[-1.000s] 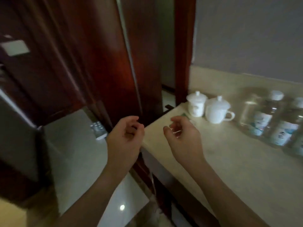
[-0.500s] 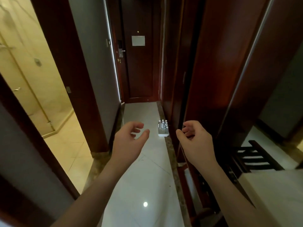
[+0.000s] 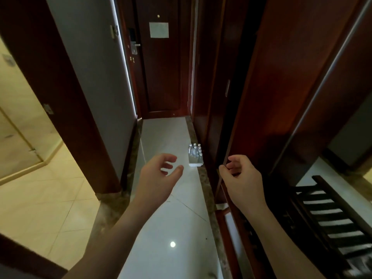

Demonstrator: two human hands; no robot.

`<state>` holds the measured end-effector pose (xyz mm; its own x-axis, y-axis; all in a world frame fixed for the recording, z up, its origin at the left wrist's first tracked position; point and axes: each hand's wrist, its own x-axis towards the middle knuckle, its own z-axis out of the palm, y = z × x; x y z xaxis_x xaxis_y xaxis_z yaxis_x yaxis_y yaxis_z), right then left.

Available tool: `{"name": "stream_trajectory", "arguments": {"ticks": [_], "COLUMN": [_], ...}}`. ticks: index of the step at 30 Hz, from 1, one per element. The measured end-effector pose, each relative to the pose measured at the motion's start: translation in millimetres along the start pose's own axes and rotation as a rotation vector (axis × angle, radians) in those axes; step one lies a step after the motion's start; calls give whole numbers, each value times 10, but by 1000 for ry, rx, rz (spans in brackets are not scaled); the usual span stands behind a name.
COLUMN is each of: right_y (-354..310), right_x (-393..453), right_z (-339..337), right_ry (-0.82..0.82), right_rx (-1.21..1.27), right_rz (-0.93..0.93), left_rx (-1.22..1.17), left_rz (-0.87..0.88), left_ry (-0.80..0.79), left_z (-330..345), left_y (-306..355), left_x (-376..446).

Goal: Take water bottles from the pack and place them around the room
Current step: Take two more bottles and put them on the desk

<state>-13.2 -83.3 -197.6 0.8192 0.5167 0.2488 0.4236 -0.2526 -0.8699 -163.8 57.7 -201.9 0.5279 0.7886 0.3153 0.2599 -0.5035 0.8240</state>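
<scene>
Head view looks down a narrow hallway, with two bare forearms reaching forward from the bottom edge. Left hand [image 3: 159,176] hangs over the pale floor [image 3: 161,228], palm turned inward, fingers loosely curled and spread from the thumb, holding nothing. Right hand [image 3: 242,178] is raised level with it, well apart, in front of the dark wooden panels [image 3: 291,87] on the right side; its fingers are also half curled with a gap to the thumb, and it is empty too. A small bright light spot reflects on the glossy floor between the forearms. At lower right a dark slatted rack [image 3: 330,222] stands beside a pale surface. On the left, an open doorway shows a yellowish tiled floor [image 3: 40,198]. Farther along, beyond both hands, the pack [image 3: 194,156] of bottles sits on the floor, close against the stone strip at the foot of the right-hand panels; white caps show on top. At the far end stands a dark door [image 3: 161,67] with a metal handle [image 3: 135,46] and a pale sheet [image 3: 159,30] fixed to it.
</scene>
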Motion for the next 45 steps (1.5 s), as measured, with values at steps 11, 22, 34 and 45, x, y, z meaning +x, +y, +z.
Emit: {"name": "stream_trajectory", "arguments": {"ticks": [11, 22, 34, 45], "right_y": [670, 614, 1013, 2568], "right_x": [2804, 5239, 7574, 9351], "right_z": [1028, 2189, 3291, 4146], "right_ry": [-12, -50, 188, 240], "right_rx": [114, 84, 37, 56], "right_rz": [79, 60, 248, 507], "left_rx": [44, -15, -190, -79], "left_rz": [-64, -133, -129, -245], "left_ry": [3, 25, -219, -398], "left_z": [961, 1265, 2320, 3946], "left_y": [-521, -1282, -2303, -3462], "left_x": [2616, 4959, 8162, 9833]}}
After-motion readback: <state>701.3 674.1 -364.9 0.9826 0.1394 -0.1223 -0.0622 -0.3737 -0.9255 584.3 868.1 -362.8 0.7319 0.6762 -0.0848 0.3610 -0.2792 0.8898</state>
